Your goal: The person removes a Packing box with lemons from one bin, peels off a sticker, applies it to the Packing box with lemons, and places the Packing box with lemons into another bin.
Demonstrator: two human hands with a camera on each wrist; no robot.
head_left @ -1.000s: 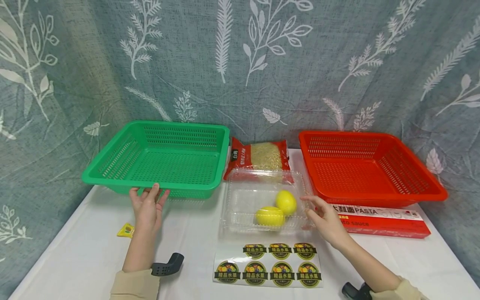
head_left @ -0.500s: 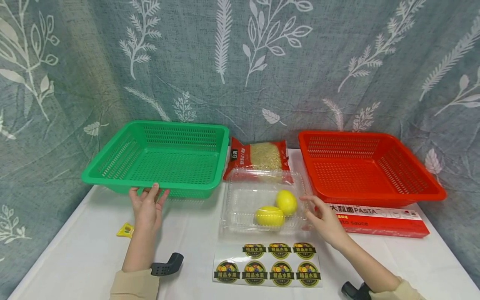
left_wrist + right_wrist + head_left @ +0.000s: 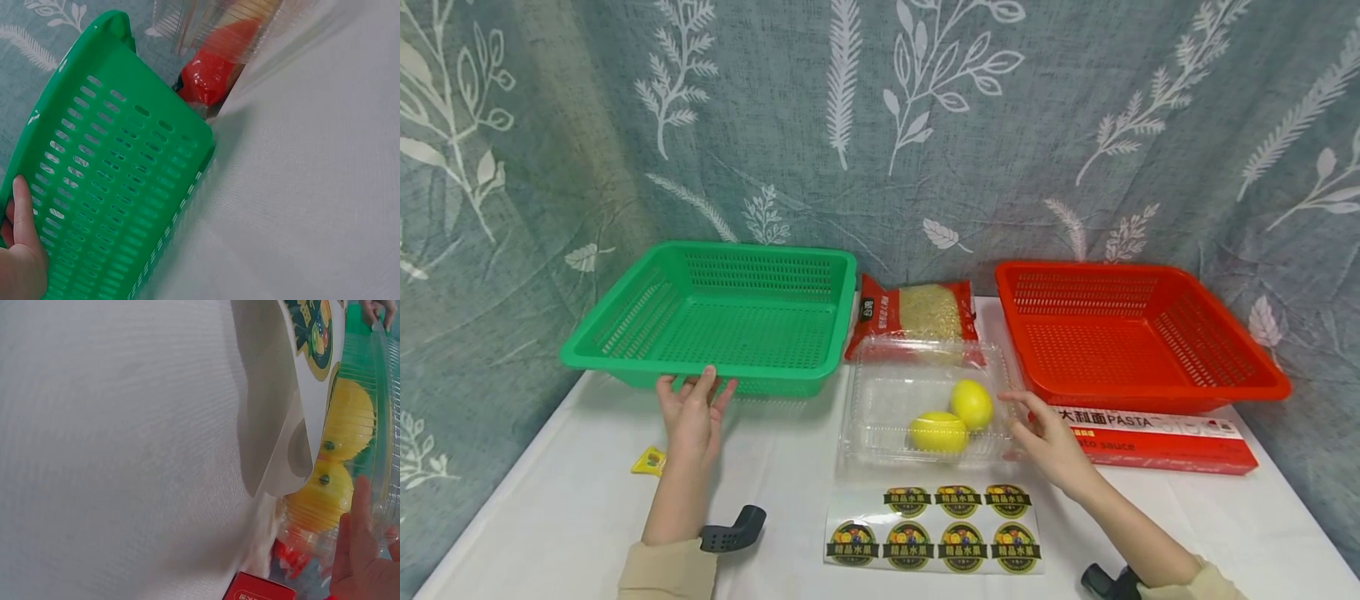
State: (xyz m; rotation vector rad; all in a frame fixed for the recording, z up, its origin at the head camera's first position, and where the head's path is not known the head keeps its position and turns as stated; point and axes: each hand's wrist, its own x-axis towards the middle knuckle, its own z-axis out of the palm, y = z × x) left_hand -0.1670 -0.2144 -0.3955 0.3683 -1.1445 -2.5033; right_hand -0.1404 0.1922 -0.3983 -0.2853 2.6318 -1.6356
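Note:
At the front of a green plastic basket (image 3: 760, 333), my left hand (image 3: 694, 412) grips the rim. In the left wrist view a finger (image 3: 24, 215) lies along the basket's slotted outer wall. A clear plastic clamshell box (image 3: 880, 400) holds two yellow lemons (image 3: 972, 406) in the middle of the table. My right hand (image 3: 1054, 442) is at the right edge of this box, its fingertips right at the plastic and its fingers relaxed. The right wrist view shows the fingers (image 3: 361, 512) extended beside the lemons seen through the plastic.
A red basket (image 3: 1097, 333) stands at the right, with a red pasta box (image 3: 1180, 454) in front. Behind the clamshell lies a pasta bag (image 3: 925, 312). A sheet of round stickers (image 3: 932, 525) lies at the front, and a small yellow packet (image 3: 647, 461) beside my left forearm.

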